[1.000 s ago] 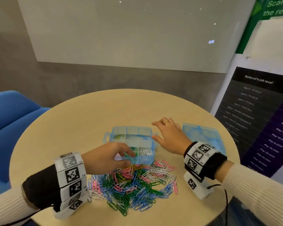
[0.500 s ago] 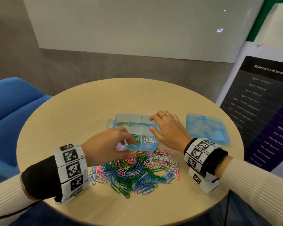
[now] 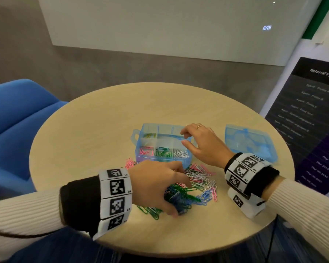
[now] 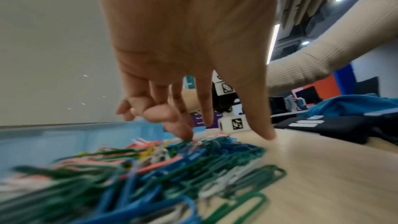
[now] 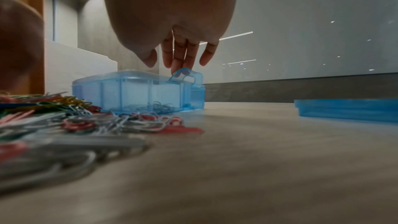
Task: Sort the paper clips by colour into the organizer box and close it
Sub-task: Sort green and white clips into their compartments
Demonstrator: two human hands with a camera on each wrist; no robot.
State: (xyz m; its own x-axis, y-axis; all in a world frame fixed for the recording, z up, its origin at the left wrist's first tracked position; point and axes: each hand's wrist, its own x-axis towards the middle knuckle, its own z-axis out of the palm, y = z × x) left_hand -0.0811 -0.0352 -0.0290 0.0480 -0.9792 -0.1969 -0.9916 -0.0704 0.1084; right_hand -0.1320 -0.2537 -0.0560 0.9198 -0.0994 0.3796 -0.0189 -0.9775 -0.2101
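Note:
The translucent blue organizer box (image 3: 141,149) stands open in the middle of the round table. Its front row holds pink, green and white clips, and a few yellowish clips lie in the back left compartment. A mixed pile of paper clips (image 3: 199,179) lies just in front of it. My left hand (image 3: 179,198) is spread over the pile, fingertips (image 4: 183,134) down among the green and blue clips (image 4: 163,173), thumb on the table. My right hand (image 3: 183,138) hovers at the box's right end, its straight fingers (image 5: 178,64) touching the handle (image 5: 189,74).
The box's loose blue lid (image 3: 249,143) lies flat at the right of the table (image 3: 87,141), beside my right wrist. A blue chair (image 3: 17,118) stands to the left. A dark poster stand (image 3: 311,118) is at the right.
My left hand has left the front of the box and come down and back onto the pile. My right hand has stayed at the box's right end.

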